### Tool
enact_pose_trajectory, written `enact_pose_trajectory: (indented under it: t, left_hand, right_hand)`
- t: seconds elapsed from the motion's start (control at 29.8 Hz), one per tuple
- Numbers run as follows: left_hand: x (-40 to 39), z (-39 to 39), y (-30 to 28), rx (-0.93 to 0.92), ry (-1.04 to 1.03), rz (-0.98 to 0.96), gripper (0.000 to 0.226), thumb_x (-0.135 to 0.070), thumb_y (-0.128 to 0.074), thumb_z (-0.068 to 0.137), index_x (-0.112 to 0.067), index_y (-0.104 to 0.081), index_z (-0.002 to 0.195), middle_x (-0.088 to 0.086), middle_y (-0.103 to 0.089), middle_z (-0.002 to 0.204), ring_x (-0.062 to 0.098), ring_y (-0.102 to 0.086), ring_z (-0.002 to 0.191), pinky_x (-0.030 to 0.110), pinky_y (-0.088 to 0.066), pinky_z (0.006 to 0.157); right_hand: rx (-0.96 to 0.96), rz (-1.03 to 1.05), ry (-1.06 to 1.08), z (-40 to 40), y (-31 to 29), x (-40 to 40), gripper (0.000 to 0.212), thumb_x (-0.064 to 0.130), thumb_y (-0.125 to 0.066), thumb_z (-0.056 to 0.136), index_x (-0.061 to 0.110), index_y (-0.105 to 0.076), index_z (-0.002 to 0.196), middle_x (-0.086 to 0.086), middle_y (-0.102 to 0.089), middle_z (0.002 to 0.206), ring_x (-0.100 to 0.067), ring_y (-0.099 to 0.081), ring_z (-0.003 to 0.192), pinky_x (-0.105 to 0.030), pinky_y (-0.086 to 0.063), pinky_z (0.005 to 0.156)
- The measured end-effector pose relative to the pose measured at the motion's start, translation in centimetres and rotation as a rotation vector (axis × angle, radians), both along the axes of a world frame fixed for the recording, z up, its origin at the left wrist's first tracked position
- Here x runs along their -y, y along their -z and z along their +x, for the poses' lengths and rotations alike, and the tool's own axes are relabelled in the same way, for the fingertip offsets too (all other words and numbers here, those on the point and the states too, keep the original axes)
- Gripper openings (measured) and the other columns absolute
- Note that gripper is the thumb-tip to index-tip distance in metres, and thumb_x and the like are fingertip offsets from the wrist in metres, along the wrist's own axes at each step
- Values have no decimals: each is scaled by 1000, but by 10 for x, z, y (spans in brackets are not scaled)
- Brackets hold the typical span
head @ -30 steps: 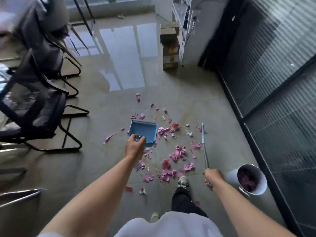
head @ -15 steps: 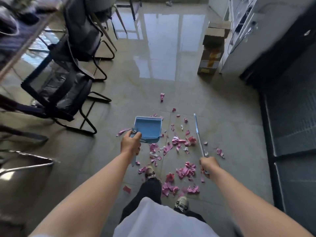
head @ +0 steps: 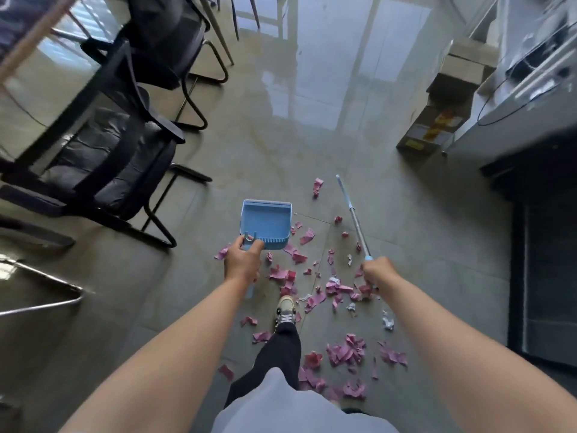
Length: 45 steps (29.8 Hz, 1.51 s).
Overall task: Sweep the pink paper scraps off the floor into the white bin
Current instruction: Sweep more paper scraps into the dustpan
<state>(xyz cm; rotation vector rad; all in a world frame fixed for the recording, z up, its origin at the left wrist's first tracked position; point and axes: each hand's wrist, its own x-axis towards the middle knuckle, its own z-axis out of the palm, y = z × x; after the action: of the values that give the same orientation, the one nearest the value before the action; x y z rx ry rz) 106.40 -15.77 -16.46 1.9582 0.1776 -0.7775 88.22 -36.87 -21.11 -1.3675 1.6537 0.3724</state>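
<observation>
Standing along the floor's left edge are black mesh office chairs with bent metal legs (head: 103, 157), and beside them the person's left hand (head: 242, 264) is gripping the handle of a light blue plastic dustpan (head: 265, 224), fingers curled around its near end. The dustpan is hanging above the glossy grey tiled floor (head: 281, 135), its open tray facing up and away from the person. Just below that hand, a leg in dark trousers is stepping forward, and a pale sneaker (head: 285, 309) is resting on the floor among the litter. The pink paper scraps (head: 345, 351) are lying scattered on the floor, from just beside the dustpan's near edge across to the right forearm and down toward the person's feet, with a single piece (head: 317, 186) sitting apart, farther out near the tip of the pole. A few small white scraps (head: 387, 321) are mixing in among them. The right hand (head: 376, 271) is closing tightly around the blue grip of a thin metal broom pole (head: 354, 218), which is slanting up and away from it; the broom's head is hidden. Stacked brown cardboard boxes (head: 443, 110) are sitting on the floor toward its far right corner, against a grey cabinet (head: 512, 98) with cables trailing over its front.
</observation>
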Motion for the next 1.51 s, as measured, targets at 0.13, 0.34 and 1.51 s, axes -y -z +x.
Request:
enact_pose_trajectory:
  t: [0.13, 0.34, 1.51]
  left_hand:
    - [19, 50, 9, -3, -54, 0, 3, -18, -57, 84, -19, -58, 82, -5, -50, 49, 18, -36, 39, 20, -32, 38]
    - [28, 105, 32, -9, -86, 71, 8, -22, -56, 86, -19, -57, 79, 3, -45, 49, 18, -36, 36, 24, -35, 40]
    - [-100, 1, -16, 78, -346, 168, 18, -32, -56, 84, -14, -54, 86, 5, -50, 55, 20, -41, 36, 23, -37, 37]
  right_hand:
    - [15, 14, -31, 76, -9, 44, 4, 10, -46, 89, 9, -50, 88, -10, -44, 63, -17, -39, 46, -17, -34, 43]
    - [-124, 48, -243, 150, 6, 78, 10, 8, -39, 96, 4, -47, 102, -12, -44, 64, -18, -43, 44, -16, -30, 46]
    - [-310, 18, -1079, -11, -156, -83, 26, 7, -39, 90, 9, -63, 101, -1, -50, 65, -12, -47, 49, -18, -34, 39]
